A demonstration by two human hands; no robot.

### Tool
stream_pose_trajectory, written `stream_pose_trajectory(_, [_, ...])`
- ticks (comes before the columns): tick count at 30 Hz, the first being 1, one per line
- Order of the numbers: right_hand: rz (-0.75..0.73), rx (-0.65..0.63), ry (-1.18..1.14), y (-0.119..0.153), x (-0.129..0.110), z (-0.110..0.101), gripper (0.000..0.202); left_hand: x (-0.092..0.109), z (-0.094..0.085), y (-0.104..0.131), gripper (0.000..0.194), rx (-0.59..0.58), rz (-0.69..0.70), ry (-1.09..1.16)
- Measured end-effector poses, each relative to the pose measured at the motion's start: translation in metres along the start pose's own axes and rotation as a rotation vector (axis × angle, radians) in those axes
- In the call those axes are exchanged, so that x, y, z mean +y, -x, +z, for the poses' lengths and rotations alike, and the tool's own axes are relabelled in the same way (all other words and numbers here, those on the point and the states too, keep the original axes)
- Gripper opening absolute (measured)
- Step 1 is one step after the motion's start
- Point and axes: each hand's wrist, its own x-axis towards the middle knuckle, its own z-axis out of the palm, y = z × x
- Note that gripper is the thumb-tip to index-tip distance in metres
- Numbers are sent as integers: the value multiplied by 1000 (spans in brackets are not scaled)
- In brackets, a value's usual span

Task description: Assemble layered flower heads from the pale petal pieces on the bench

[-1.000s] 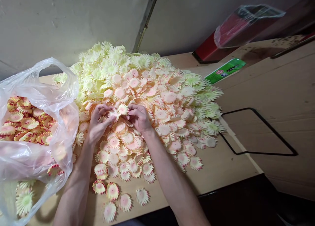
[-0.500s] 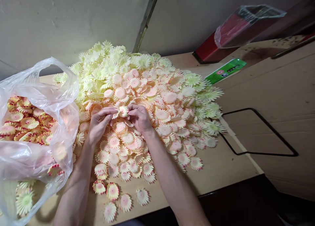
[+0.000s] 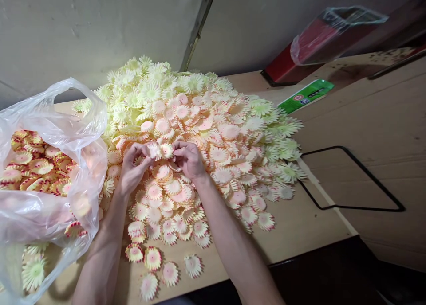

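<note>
Over a large heap of flower-shaped petal pieces [image 3: 229, 132], both hands are close together. My right hand [image 3: 190, 159] pinches the right edge of a small cream flower piece with a pink centre [image 3: 166, 150]. Just to its left, my left hand [image 3: 135, 165] has its thumb and fingertips closed on a pale flower piece [image 3: 154, 151]. The two pieces lie side by side and seem to touch. Below the hands, several loose flower pieces [image 3: 152, 258] rest on the table.
A translucent plastic bag [image 3: 83, 127] holding red-edged flower pieces [image 3: 40, 165] is at the left. At the back right are a red bin [image 3: 282, 68] and a green packet [image 3: 306, 95]. A black wire frame [image 3: 369, 174] lies at the right.
The fingers of my left hand have drawn slightly left and bent, and a pale flower piece now shows at their tips. My right hand has hardly moved.
</note>
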Motion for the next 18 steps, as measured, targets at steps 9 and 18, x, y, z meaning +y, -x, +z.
stream_pose_trajectory(9, [30,-14,-30,1,-1,1,12,4,1,0,32,56,-55,-178])
stream_pose_trajectory(18, [38,-3,-31,0,-1,1,11,11,0,0,51,13,39,-256])
